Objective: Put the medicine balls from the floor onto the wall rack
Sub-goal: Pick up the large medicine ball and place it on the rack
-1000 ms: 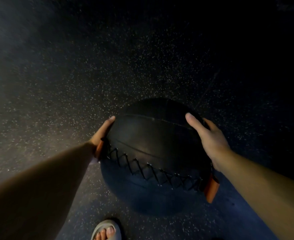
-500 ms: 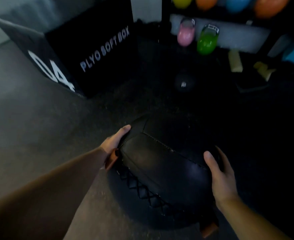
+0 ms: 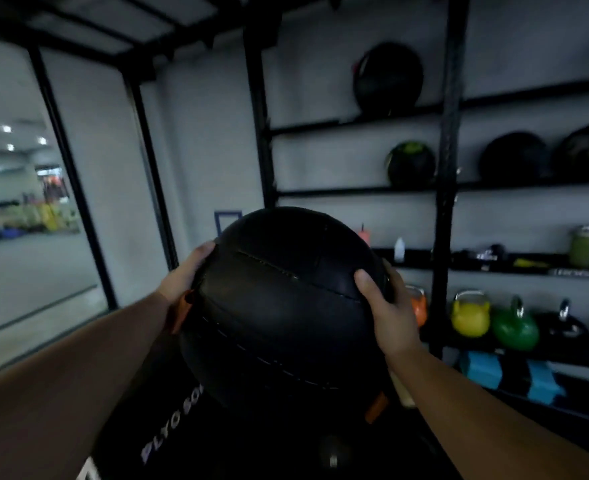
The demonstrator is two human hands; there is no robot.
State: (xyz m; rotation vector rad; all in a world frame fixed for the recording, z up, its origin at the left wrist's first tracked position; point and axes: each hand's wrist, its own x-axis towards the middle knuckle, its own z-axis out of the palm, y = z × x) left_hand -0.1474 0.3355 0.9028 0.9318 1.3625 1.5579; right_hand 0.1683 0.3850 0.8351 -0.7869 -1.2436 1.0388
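I hold a large black medicine ball [image 3: 279,306] with stitched seams and orange tabs, raised at chest height in front of me. My left hand [image 3: 185,275] presses its left side and my right hand [image 3: 386,306] grips its right side. Ahead stands the black wall rack [image 3: 355,190]. On its top shelf sits one black ball [image 3: 388,76]. The shelf below holds a black ball with green marks [image 3: 410,162] and two more black balls [image 3: 513,157] to the right. A small dark ball [image 3: 332,452] lies low on the floor, partly hidden under the held ball.
A black plyo soft box [image 3: 168,424] stands low at my left front. Coloured kettlebells [image 3: 469,315] line the rack's bottom shelf, with blue blocks [image 3: 481,368] beneath. A rack upright [image 3: 447,168] rises at centre right. A glass wall [image 3: 26,202] is at left.
The ball has gone from the floor up to chest height in both hands. My view has swung up from the floor to the wall rack.
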